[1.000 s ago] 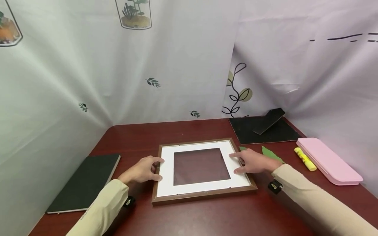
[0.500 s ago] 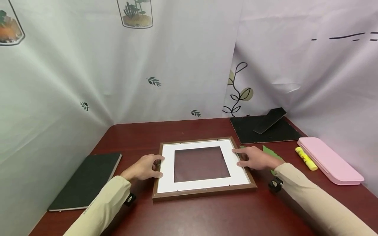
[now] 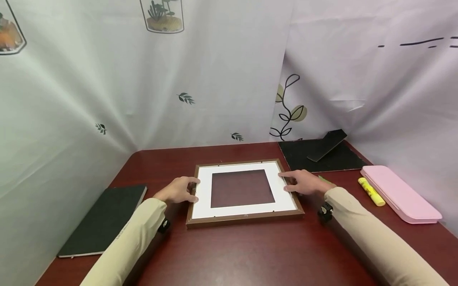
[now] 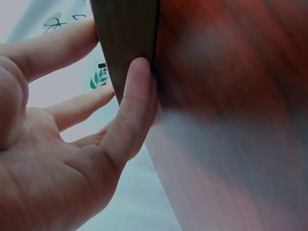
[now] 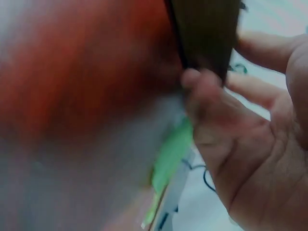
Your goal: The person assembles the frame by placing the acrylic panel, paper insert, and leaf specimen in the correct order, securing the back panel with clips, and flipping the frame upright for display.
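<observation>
A brown-edged picture frame (image 3: 247, 219) lies face up in the middle of the head view, with a white mat (image 3: 204, 200) round a rectangular window. My left hand (image 3: 177, 190) grips its left side, thumb and forefinger on the mat's edge. The other fingers press along the frame's outer side (image 4: 126, 33) in the left wrist view. On the opposite side, my right hand (image 3: 304, 182) holds it likewise, fingers against the outer edge (image 5: 207, 38) in the right wrist view. Whether the frame touches the table cannot be told. A green leaf (image 3: 325, 179) is mostly hidden behind the right hand.
On the dark red table (image 3: 250, 254), a black notebook (image 3: 103, 222) lies at left. A black backing board (image 3: 297, 157) with a stand leg (image 3: 327, 145) lies at the back right. A yellow tube (image 3: 371, 192) and pink case (image 3: 400, 194) sit at right, near a cloth wall (image 3: 229, 79).
Both hands have moved the picture frame away, towards the back of the table. Less of the green leaves shows beside the right hand now.
</observation>
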Action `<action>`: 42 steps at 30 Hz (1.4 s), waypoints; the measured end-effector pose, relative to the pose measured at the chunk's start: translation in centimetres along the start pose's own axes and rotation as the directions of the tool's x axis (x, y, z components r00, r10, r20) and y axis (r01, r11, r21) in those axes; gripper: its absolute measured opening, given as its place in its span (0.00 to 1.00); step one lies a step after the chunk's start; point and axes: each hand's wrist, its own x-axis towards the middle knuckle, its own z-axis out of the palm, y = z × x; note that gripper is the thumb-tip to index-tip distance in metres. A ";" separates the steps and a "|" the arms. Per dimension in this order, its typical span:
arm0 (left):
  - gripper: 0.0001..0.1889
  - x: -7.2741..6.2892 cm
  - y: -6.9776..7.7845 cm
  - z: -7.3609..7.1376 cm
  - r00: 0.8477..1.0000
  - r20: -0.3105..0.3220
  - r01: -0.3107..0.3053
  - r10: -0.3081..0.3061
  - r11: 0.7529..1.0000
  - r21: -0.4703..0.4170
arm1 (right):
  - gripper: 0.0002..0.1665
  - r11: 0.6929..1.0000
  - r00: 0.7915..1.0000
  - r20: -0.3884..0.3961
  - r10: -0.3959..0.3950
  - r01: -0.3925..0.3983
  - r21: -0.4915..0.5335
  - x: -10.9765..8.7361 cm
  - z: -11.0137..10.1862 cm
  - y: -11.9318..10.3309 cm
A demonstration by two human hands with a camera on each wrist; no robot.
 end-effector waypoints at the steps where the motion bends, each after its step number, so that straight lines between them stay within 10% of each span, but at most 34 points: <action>1: 0.33 0.2 -0.1 0.0 1.000 -0.002 0.004 -0.004 1.000 -0.004 | 0.34 1.000 1.000 0.014 -0.008 0.008 0.005 -0.1 -0.4 0.1; 11: 0.33 1.1 -0.5 -0.6 0.999 -0.014 0.047 -0.047 0.999 -0.015 | 0.23 0.999 0.999 -0.038 0.013 -0.015 -0.036 -2.6 -4.0 2.8; 42: 0.32 1.2 -0.3 -0.3 0.998 0.000 0.059 -0.059 0.998 -0.019 | 0.24 0.997 0.992 -0.110 -0.058 0.052 -0.060 -2.0 -4.1 4.1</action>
